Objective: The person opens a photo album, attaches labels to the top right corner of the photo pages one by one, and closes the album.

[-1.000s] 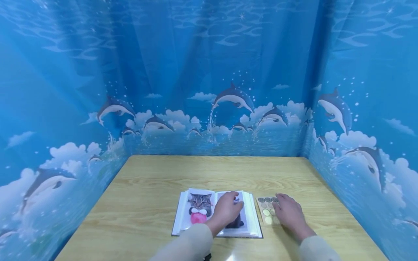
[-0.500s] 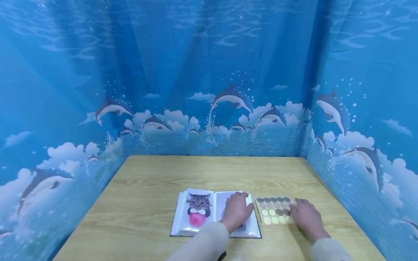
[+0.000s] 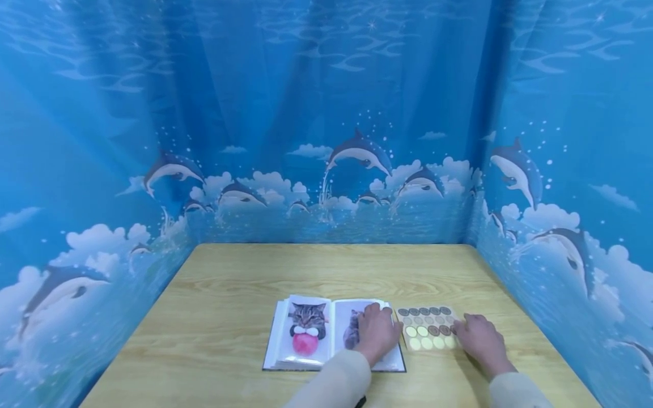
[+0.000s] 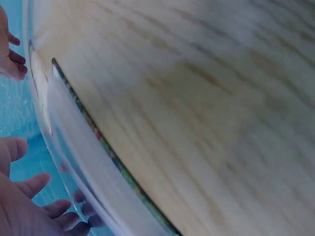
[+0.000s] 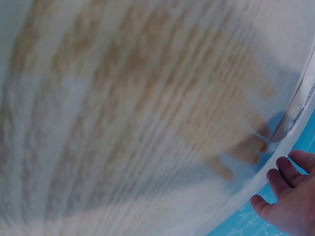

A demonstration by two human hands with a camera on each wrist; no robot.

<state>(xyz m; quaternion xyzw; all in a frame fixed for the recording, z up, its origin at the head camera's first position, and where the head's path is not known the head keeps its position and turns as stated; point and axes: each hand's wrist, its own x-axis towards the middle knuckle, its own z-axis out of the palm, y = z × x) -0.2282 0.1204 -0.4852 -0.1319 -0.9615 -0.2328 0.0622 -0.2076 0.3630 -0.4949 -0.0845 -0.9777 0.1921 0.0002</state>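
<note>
An open photo album [image 3: 283,340] lies on the table, a cat with a pink ball on its left page and a grey cat on its right page. Over that right page is my left hand [image 3: 378,333], fingers relaxed and spread; the left wrist view shows the fingers [image 4: 34,184] at the glossy page. To the album's right lies a flat sheet of round coins or discs [image 3: 426,321], dark, pale and yellowish in rows. My right hand [image 3: 482,341] is at the sheet's right edge with loosely bent fingers [image 5: 284,174]; whether they touch it is unclear.
The wooden table [image 3: 326,272] carries the album and the sheet near its front. A blue curtain [image 3: 285,113] printed with dolphins and clouds stands behind the table and along both sides.
My right hand has moved right, from over the sheet to its right edge, uncovering more discs. My left hand has slid right across the album page, showing more of the grey cat.
</note>
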